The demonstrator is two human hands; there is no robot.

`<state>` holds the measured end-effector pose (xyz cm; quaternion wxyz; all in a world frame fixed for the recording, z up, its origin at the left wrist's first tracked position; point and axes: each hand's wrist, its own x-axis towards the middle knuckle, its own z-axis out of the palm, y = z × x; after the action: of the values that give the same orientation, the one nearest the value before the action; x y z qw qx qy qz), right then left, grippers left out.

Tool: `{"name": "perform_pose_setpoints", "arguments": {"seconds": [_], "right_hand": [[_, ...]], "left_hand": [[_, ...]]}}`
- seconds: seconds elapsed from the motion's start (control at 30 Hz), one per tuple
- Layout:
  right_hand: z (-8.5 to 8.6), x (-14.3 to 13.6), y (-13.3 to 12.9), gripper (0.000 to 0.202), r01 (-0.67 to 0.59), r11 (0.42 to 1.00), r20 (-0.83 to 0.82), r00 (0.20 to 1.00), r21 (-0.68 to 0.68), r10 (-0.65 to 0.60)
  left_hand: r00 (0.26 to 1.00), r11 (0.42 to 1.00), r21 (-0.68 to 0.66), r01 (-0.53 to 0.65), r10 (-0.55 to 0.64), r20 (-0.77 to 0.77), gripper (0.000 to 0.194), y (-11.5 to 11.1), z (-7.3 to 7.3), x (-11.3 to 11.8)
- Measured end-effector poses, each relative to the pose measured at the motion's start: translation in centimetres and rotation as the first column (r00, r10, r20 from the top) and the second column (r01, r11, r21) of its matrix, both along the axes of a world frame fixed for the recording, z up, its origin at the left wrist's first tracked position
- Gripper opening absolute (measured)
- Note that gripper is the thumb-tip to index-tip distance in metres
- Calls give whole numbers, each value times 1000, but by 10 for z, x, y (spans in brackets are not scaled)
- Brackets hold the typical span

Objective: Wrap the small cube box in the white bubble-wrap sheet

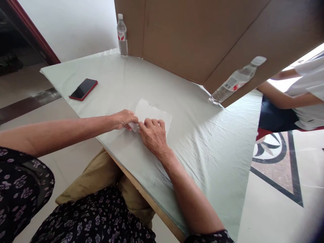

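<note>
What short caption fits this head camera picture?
Two hands, left hand and right hand, pinch a white tissue on a cloth-covered table.

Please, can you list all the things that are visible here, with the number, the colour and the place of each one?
white sheet: 1, white, middle of the table, under both hands
phone: 1, red with dark screen, left part of the table
water bottles: 2, clear, one at the far corner, one by the right edge
table cloth: 1, pale green, covers the table
cardboard panels: brown, upright behind the table
other person: 1, white top, far right
left hand: on the sheet's near corner
right hand: on the sheet's near edge
</note>
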<state>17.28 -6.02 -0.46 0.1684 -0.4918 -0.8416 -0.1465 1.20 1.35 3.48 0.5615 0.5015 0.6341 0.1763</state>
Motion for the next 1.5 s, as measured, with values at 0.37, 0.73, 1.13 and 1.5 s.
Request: {"name": "perform_pose_setpoints", "arguments": {"seconds": [0.37, 0.73, 1.13, 1.5], "right_hand": [[5, 0, -4, 23, -11, 998, -30, 999, -55, 9], [13, 5, -6, 16, -53, 990, -77, 996, -132, 43], [20, 41, -2, 13, -50, 984, -529, 847, -171, -49], [11, 86, -36, 63, 188, 685, -464, 609, -704, -644]], "left_hand": [[989, 999, -14, 30, -28, 148, 12, -4, 7, 4], [969, 987, 2, 163, -161, 186, 10, -8, 20, 0], [800, 441, 667, 600, -341, -494, 24, -22, -14, -1], [763, 310, 701, 642, -353, -542, 24, -31, -24, -1]]}}
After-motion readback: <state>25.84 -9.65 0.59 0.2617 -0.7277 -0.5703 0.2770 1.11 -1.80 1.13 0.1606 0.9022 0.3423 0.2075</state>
